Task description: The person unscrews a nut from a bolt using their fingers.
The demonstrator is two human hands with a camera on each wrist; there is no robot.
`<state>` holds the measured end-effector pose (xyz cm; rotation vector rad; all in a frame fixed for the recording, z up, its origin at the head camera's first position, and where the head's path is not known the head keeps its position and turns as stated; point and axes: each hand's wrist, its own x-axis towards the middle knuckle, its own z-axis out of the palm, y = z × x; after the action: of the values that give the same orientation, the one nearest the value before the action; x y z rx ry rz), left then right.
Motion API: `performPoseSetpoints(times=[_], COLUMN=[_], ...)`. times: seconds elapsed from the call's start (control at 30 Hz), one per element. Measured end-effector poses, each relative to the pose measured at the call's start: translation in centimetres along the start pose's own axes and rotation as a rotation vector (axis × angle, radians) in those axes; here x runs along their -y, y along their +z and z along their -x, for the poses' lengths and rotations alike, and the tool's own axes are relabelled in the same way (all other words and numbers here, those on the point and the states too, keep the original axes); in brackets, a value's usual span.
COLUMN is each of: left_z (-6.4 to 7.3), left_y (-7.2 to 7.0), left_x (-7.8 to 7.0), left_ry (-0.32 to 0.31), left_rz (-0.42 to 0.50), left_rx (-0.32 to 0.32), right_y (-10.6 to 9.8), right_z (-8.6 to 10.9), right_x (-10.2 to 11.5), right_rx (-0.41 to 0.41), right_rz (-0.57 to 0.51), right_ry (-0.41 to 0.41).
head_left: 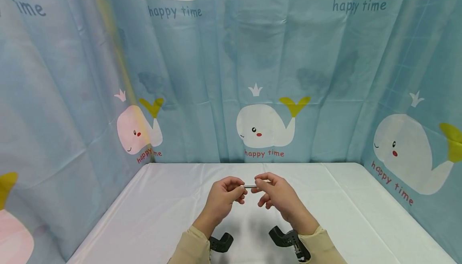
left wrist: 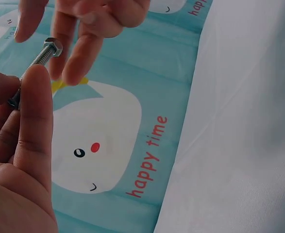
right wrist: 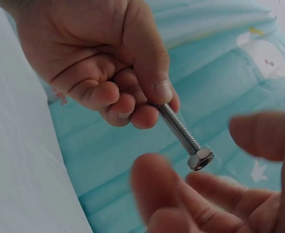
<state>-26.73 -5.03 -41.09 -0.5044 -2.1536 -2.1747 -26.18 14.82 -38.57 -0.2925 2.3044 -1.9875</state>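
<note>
My left hand [head_left: 221,196] pinches a silver threaded bolt [right wrist: 177,127] between thumb and fingertips near its head. The bolt head [left wrist: 14,101] peeks out under the thumb in the left wrist view. A hex nut [right wrist: 201,158] sits on the far end of the bolt, which points toward my right hand [head_left: 283,197]. In the right wrist view the right thumb and fingers are spread on either side of the nut, with gaps between them and it. Both hands are raised above the table, close together.
A white-covered table [head_left: 162,216] lies beneath the hands. Behind and beside it hangs a blue curtain [head_left: 202,67] with printed whales. Black wrist-worn devices [head_left: 285,238] sit at both cuffs, below the hands in the head view.
</note>
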Motion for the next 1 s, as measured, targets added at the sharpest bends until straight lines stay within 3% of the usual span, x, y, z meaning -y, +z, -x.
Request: performPoseSetpoints(times=[0.17, 0.5, 1.0], left_z=[0.01, -0.04, -0.06], left_y=[0.02, -0.05, -0.14], left_x=[0.03, 0.11, 0.15], left_ry=[-0.003, -0.004, -0.010], left_rz=[-0.005, 0.004, 0.013], left_rx=[0.001, -0.002, -0.001], right_y=[-0.07, -0.01, 0.19], right_z=[-0.02, -0.07, 0.12], right_x=[-0.26, -0.20, 0.18], right_rx=[0.026, 0.023, -0.016], right_rz=[0.029, -0.020, 0.017], right_ry=[0.027, -0.044, -0.111])
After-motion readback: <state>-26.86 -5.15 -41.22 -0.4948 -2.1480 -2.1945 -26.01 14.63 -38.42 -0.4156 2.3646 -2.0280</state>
